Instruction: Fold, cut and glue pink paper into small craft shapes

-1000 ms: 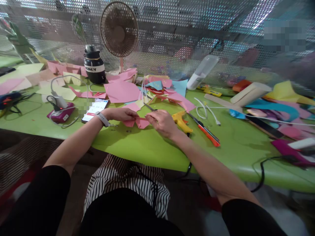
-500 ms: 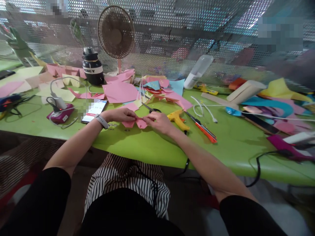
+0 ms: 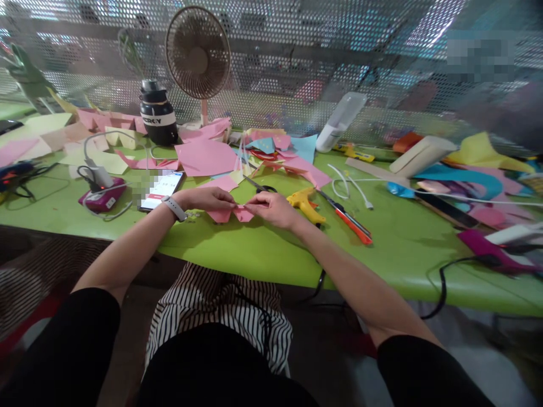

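A small folded piece of pink paper [image 3: 245, 215] hangs between my two hands, just above the green table [image 3: 203, 249]. My left hand [image 3: 211, 199] pinches its left part, with a white watch band on the wrist. From the other side, my right hand [image 3: 271, 209] grips its right part between thumb and fingers. The fingertips hide some of its upper edge. Black-handled scissors [image 3: 266, 189] lie just behind my right hand, and a yellow glue gun [image 3: 306, 206] is right beside it. A lit phone [image 3: 163, 189] lies near my left wrist.
An orange utility knife [image 3: 348, 220] and a white cable [image 3: 356, 192] lie to the right. Pink paper sheets [image 3: 206, 158], a black bottle [image 3: 158, 116] and a fan [image 3: 197, 56] stand or lie behind. A purple power strip [image 3: 102, 199] sits on the left.
Both hands keep hold of the pink paper in nearly the same place. Its top fold shows slightly more between the fingertips. The whole view has shifted slightly.
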A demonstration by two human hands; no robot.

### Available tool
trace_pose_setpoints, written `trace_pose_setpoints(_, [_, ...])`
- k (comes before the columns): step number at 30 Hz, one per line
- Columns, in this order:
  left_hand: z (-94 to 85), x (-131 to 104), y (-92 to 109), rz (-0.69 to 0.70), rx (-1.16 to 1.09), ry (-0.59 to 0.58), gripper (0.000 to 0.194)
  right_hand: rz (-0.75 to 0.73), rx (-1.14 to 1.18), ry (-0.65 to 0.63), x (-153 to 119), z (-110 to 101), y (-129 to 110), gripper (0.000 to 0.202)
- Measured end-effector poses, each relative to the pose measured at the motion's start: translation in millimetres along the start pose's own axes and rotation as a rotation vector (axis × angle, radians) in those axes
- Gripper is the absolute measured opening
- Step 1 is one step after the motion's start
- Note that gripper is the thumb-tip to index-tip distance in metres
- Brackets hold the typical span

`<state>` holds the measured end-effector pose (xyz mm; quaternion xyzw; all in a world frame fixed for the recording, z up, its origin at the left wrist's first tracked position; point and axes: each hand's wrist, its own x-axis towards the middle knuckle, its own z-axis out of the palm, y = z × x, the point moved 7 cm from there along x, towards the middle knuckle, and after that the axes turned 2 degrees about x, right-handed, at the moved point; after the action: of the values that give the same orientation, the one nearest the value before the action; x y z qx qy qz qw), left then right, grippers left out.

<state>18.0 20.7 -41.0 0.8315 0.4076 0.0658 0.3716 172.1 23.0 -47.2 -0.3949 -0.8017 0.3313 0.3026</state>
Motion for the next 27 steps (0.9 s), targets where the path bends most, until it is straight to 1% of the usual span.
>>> trace_pose_setpoints(3, [-0.1, 1, -1, 0.021, -0.016, 0.008, 0.031, 0.011, 0.01, 0.001, 0, 0, 1, 0.033])
trace_pose_setpoints(6, [-0.8, 1, -5, 0.009, -0.092, 0.012, 0.032, 0.015, 0.033, -0.02, -1, 0, 1, 0.033])
trace_pose_setpoints(9, [0.0, 1, -8, 0.024, -0.171, -0.008, 0.028, 0.018, 0.039, -0.047, -2, 0, -1, 0.032])
trace_pose_setpoints(11, [0.6, 1, -8, 0.033, -0.188, -0.02, 0.026, 0.009, 0.004, -0.061, -3, 0, -3, 0.03])
trace_pose_setpoints(14, [1.4, 1, -6, 0.047, -0.171, -0.022, 0.025, -0.039, -0.085, -0.088, -5, 2, -9, 0.027])
trace_pose_setpoints(17, [3.2, 1, 1, 0.089, -0.116, -0.027, 0.027, -0.102, -0.163, -0.127, -7, 5, -15, 0.029])
trace_pose_setpoints(20, [1.3, 1, 9, 0.123, -0.041, 0.015, 0.027, -0.103, -0.21, -0.148, -7, 5, -15, 0.028])
trace_pose_setpoints(23, [-4.0, -1, 12, 0.085, 0.016, 0.067, 0.029, -0.094, -0.213, -0.157, -6, 2, -15, 0.026])
trace_pose_setpoints(27, [-14.9, -9, 9, -0.004, 0.03, 0.093, 0.032, -0.073, -0.192, -0.152, -6, -3, -14, 0.028])
